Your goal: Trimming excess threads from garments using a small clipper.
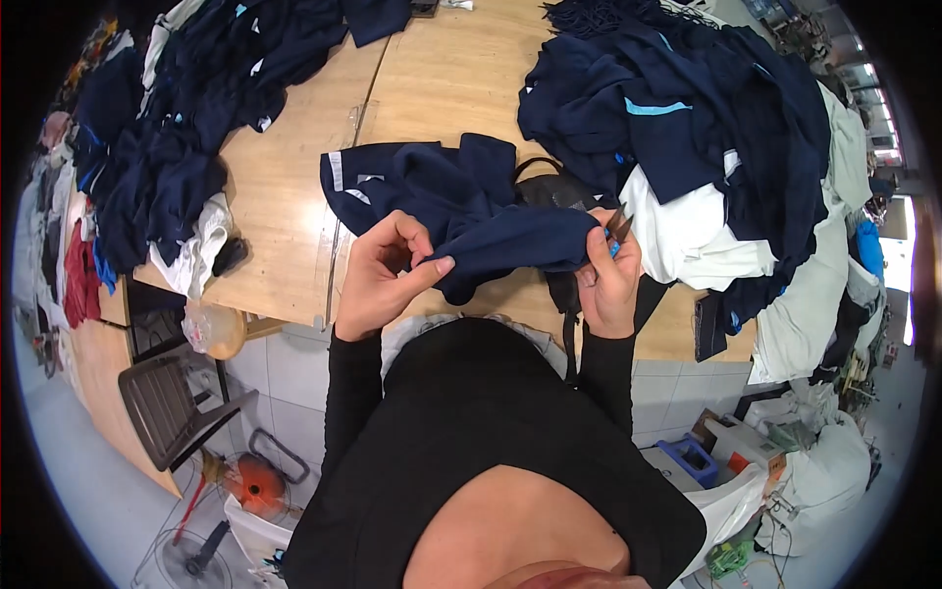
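Note:
A navy garment point(520, 240) is stretched between my two hands just above the table's near edge. My left hand point(378, 280) pinches its left end between thumb and fingers. At the other end, my right hand point(610, 285) grips the cloth with the thumb on top. Tucked in that same hand are small thread snips point(622, 226), with dark pointed blades sticking up and a bit of blue at the handle. The rest of the garment lies bunched on the table beyond my hands, white strips showing at its left edge.
A large heap of navy garments point(687, 108) covers the right of the wooden table point(432, 74), with white cloth point(687, 236) at its near side. Another navy pile point(167, 157) lies at the left. A black bag point(554, 191) sits behind my right hand. A brown chair point(162, 412) stands lower left.

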Available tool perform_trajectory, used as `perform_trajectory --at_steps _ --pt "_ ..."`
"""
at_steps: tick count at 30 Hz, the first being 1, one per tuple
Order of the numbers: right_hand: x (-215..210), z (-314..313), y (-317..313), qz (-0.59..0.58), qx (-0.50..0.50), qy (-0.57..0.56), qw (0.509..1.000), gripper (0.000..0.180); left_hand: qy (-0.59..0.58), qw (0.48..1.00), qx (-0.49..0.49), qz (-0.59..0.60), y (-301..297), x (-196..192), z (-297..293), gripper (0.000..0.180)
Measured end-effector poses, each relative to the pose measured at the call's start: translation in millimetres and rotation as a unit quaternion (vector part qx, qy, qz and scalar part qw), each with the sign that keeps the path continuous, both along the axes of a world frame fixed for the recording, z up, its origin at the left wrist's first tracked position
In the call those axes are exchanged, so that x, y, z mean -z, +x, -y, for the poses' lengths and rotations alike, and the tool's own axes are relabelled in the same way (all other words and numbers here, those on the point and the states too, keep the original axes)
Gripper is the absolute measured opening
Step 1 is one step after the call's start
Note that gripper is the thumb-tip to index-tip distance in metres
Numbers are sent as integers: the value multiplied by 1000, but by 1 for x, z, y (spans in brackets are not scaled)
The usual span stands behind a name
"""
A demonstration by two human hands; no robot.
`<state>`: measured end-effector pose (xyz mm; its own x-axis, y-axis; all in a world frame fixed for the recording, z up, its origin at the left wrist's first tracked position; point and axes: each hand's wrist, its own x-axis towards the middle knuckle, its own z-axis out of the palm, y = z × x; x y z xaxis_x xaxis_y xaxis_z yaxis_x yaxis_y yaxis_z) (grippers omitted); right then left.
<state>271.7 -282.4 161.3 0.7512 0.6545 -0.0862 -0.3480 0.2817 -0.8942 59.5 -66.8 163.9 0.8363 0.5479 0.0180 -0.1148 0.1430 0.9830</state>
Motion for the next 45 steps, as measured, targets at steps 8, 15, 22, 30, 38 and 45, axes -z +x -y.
perform_trajectory --at_steps 8,15,22,30,38,45 --pt "17 2 2 -48 -43 137 988 19 103 962 243 -70 5 6 25 17" --pt "32 11 10 -63 -126 219 965 21 207 978 19 -14 20 6 5 14" --pt "18 12 13 -44 -127 227 965 20 237 970 53 27 55 15 17 51" --pt "12 -4 7 32 -165 56 984 13 176 983 46 28 43 3 16 50" --pt "2 -35 -23 230 -9 -107 967 33 546 827 -70 111 62 -27 40 39" --pt "0 -36 -22 323 -2 -101 941 46 539 839 27 72 67 -33 43 26"
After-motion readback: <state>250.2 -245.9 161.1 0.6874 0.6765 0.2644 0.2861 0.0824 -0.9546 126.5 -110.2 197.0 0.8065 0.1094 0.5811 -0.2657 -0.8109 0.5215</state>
